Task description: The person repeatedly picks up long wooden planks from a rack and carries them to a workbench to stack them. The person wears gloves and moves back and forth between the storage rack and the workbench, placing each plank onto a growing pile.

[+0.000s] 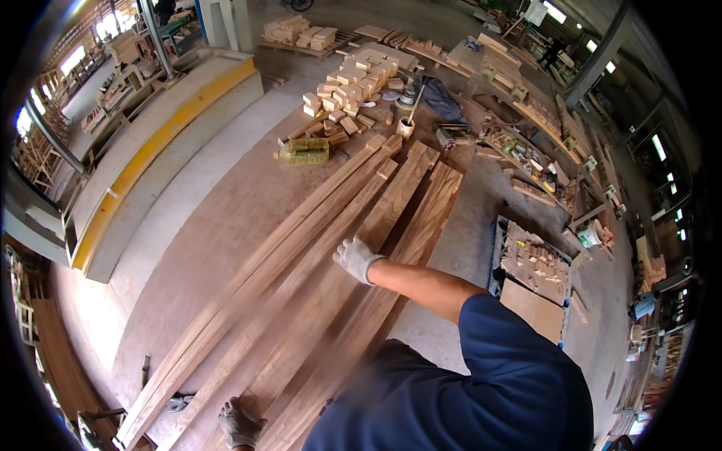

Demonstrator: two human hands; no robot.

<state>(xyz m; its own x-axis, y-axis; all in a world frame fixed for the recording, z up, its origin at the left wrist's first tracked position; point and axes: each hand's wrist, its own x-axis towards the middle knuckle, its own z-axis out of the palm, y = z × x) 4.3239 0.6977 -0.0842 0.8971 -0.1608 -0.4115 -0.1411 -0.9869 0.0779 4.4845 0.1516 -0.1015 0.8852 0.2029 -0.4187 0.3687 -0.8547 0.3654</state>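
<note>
Long brown wooden boards lie side by side on a large brown worktable (pixel 218 203), running from its near left to its middle. My right hand (pixel 356 260), in a pale work glove, grips the left edge of one wide wooden board (pixel 397 201) about midway, its fingers curled over the edge. Close to the lower edge, my left hand (pixel 240 425), in a greyer glove, is closed on the near part of what looks like the same board. Left of it lie narrower wooden strips (pixel 286 229); to its right is another thick board (pixel 421 225). Blur softens the near boards.
Small wood blocks (pixel 350 86) are heaped on the table's far side. Near them are a yellowish plastic bottle (pixel 304 151), a brush in a pot (pixel 406 126) and a dark cloth (pixel 442 100). A clamp-like tool (pixel 179 404) lies near left. A yellow-striped machine (pixel 162 143) stands left.
</note>
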